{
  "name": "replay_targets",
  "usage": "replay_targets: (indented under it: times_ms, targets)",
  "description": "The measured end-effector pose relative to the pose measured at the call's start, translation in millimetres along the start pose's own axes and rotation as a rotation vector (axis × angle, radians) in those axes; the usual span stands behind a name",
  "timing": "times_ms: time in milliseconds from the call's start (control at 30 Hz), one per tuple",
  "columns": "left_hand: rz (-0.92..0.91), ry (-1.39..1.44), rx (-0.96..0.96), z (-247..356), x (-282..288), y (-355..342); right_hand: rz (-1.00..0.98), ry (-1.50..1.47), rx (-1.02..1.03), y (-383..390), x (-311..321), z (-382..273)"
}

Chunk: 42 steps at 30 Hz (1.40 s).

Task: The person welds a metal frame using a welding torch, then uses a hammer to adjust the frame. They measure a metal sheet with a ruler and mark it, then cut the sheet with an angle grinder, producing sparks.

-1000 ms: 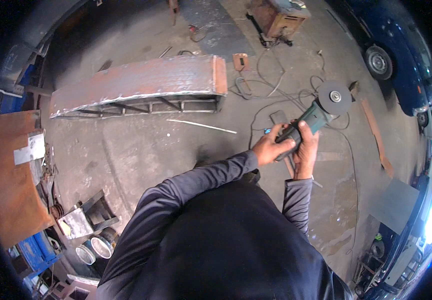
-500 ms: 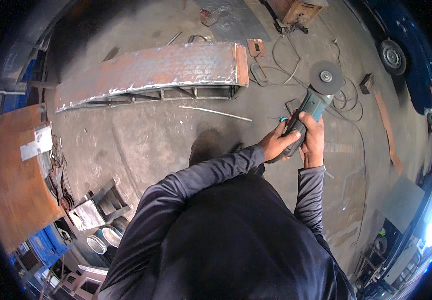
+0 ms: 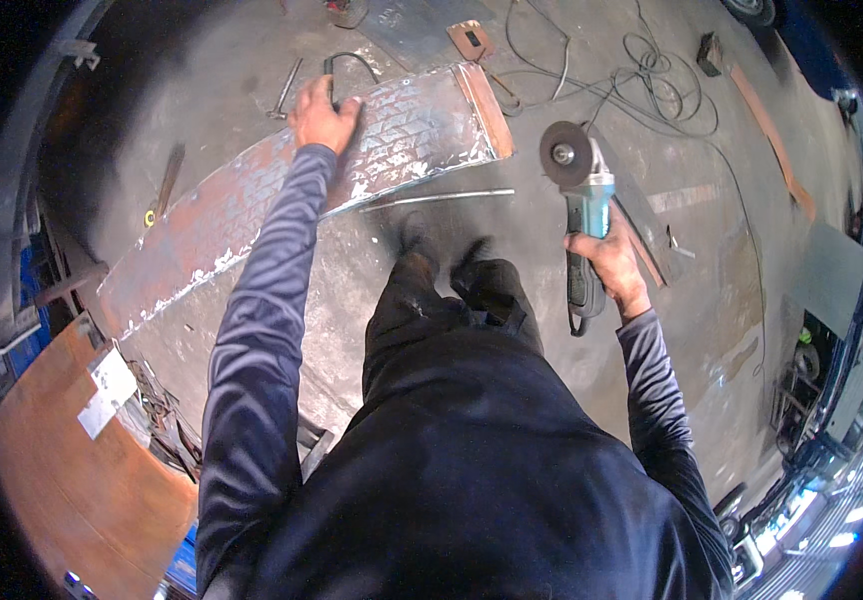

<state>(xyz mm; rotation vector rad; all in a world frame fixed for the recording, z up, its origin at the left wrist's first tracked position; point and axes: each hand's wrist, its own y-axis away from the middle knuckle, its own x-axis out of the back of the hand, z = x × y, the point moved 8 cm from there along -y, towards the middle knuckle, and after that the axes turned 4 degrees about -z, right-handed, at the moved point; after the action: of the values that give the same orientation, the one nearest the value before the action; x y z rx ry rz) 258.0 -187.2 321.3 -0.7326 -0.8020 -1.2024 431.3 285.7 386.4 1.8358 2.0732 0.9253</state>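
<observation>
My left hand (image 3: 322, 122) is on the far edge of a long, rust-streaked steel piece (image 3: 402, 135) with white flaky edges, its fingers bent over that edge. My right hand (image 3: 612, 255) grips a teal and black angle grinder (image 3: 592, 205) by its body, off to the right of the steel piece and held upright in the view, its disc (image 3: 565, 152) at the top. A thin pale rod (image 3: 452, 195) lies on the floor below the steel piece. A dark flat bar (image 3: 642, 240) shows behind the grinder. My legs and dark shoes are between my hands.
Cables (image 3: 652, 70) are looped on the floor at the top, near a small copper-coloured plate (image 3: 467, 38). A narrow brown strip (image 3: 772, 140) and a grey sheet (image 3: 822, 280) are at the right, beside a dark vehicle. A rusty sheet (image 3: 72, 470) is at lower left.
My left hand has left the grinder and moved up-left onto the steel piece. My right hand holds the grinder alone, lower in view. The steel piece now appears closer and more slanted.
</observation>
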Motion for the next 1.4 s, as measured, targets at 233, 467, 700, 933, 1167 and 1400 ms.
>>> replay_targets:
  times_ms: [233,467,700,933,1167,1400]
  targets:
    - [-0.073,-0.252,0.001,-40,-46,-11,-0.023,0.234,-0.070,-11,-28,20]
    - [-0.016,-0.280,0.010,-34,-36,-8,-0.086,0.347,-0.125,-20,-40,27]
    - [-0.036,-0.282,0.012,-30,-37,-7,-0.064,0.309,-0.122,-24,-40,41]
    - [-0.022,-0.295,0.005,-30,-37,-6,-0.079,0.285,-0.156,-25,-41,45]
    - [-0.040,-0.294,0.012,-26,-35,-6,-0.037,0.349,-0.173,-23,-41,39]
    - [-0.043,-0.336,0.019,-25,-37,-7,-0.019,0.295,-0.149,-27,-40,48]
